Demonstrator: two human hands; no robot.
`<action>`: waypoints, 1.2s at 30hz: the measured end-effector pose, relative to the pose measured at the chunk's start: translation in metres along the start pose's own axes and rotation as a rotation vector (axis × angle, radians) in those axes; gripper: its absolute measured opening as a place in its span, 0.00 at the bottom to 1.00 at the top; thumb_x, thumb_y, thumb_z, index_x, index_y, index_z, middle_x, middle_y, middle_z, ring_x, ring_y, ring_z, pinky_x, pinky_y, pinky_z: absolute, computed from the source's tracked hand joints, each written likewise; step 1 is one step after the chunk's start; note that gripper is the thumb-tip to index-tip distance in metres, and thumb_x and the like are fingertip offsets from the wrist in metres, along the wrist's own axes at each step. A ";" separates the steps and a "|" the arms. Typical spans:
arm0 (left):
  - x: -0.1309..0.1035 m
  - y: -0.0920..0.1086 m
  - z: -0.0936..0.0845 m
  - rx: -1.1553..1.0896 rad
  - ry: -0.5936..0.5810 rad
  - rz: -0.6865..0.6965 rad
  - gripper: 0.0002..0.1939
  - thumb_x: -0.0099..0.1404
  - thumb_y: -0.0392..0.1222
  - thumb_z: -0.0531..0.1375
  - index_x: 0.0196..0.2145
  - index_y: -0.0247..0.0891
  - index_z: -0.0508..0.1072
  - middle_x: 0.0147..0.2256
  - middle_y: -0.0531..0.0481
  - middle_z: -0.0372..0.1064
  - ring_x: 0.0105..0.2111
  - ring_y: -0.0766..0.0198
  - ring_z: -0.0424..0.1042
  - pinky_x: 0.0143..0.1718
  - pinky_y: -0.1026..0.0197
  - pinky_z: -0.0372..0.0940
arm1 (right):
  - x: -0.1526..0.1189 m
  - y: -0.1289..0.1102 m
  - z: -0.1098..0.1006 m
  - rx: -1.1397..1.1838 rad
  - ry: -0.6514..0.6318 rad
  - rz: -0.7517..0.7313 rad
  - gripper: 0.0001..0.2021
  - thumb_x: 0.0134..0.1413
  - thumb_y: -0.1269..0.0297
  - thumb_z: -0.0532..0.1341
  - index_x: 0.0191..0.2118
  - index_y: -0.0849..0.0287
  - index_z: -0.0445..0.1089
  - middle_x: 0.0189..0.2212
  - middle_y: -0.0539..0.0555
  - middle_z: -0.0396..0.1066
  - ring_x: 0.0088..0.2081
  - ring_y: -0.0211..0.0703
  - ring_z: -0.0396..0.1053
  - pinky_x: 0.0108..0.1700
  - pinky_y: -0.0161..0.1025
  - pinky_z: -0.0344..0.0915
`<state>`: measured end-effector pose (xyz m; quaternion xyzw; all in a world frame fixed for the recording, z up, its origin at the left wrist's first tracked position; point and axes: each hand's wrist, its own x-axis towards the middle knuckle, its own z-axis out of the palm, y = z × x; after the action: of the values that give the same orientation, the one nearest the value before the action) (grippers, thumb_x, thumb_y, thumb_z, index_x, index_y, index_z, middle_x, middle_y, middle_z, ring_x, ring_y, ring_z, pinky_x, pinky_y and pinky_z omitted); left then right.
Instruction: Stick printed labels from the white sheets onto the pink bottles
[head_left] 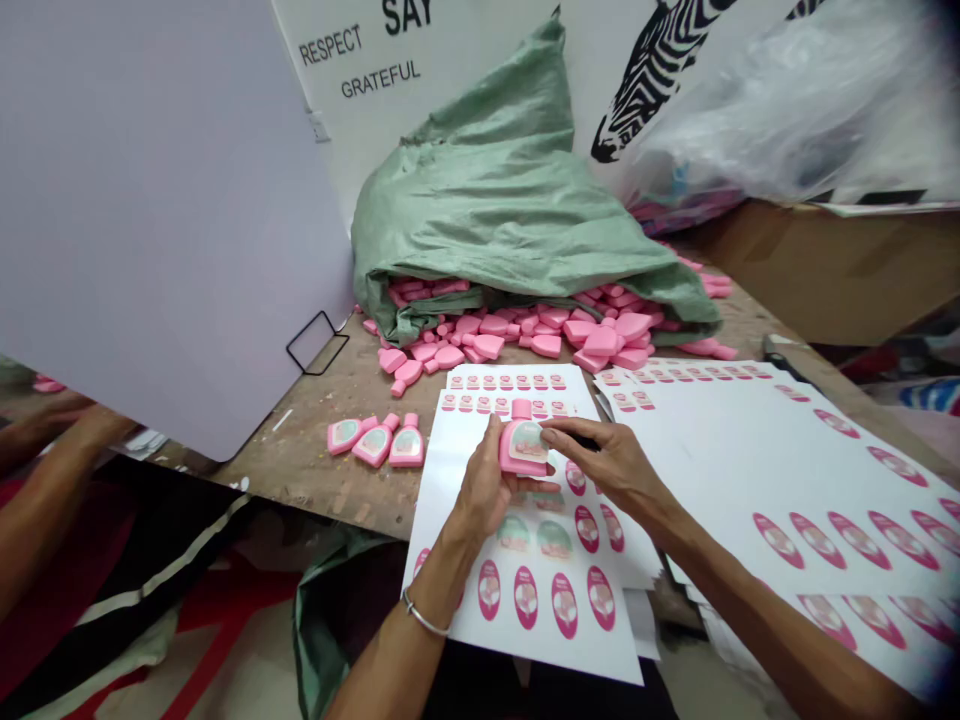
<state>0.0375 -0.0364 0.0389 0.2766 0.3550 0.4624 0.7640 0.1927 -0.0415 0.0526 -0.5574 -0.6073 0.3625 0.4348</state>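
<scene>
A small pink toy bottle (pixel 517 462) is gripped in my left hand (pixel 484 485), upright above a sticker sheet. On its front sits a pale green and pink label (pixel 527 440). My right hand (pixel 604 462) has thumb and forefinger pinched at the label's right edge. Under both hands lies the white sticker sheet (pixel 465 545), with oval magenta stickers (pixel 526 598) and rounded green ones (pixel 553 540). To the left, several labelled pink bottles (pixel 406 445) lie in a group on the wooden table (pixel 315 480).
A green woven sack (pixel 495 220) spills a heap of plain pink bottles (pixel 600 335) at the back. More sticker sheets (pixel 720 450) lie right. A white board (pixel 165 200) and black wire stand (pixel 318 345) are left. Another person's arm (pixel 45 490) shows far left; a cardboard box (pixel 840 270) stands right.
</scene>
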 end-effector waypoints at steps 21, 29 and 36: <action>-0.001 0.003 0.001 -0.035 0.023 -0.005 0.25 0.68 0.54 0.48 0.43 0.29 0.72 0.31 0.42 0.74 0.31 0.59 0.75 0.32 0.54 0.73 | -0.001 -0.005 0.007 -0.026 0.030 0.001 0.16 0.47 0.51 0.64 0.36 0.59 0.77 0.31 0.53 0.77 0.32 0.44 0.72 0.34 0.38 0.68; -0.003 0.004 0.002 -0.034 0.012 0.008 0.25 0.67 0.55 0.48 0.44 0.29 0.72 0.33 0.42 0.74 0.32 0.59 0.75 0.33 0.54 0.73 | -0.001 -0.007 0.008 -0.026 0.028 -0.010 0.16 0.47 0.52 0.64 0.36 0.59 0.77 0.31 0.53 0.77 0.32 0.44 0.73 0.35 0.38 0.68; -0.003 0.007 0.002 -0.046 -0.025 0.009 0.24 0.67 0.55 0.49 0.42 0.31 0.72 0.33 0.43 0.73 0.32 0.59 0.74 0.33 0.54 0.73 | 0.000 -0.003 0.009 -0.040 0.030 -0.034 0.15 0.48 0.52 0.63 0.37 0.58 0.76 0.32 0.52 0.77 0.33 0.43 0.72 0.36 0.37 0.68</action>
<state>0.0346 -0.0369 0.0462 0.2663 0.3335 0.4706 0.7723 0.1837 -0.0418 0.0521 -0.5611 -0.6170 0.3345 0.4389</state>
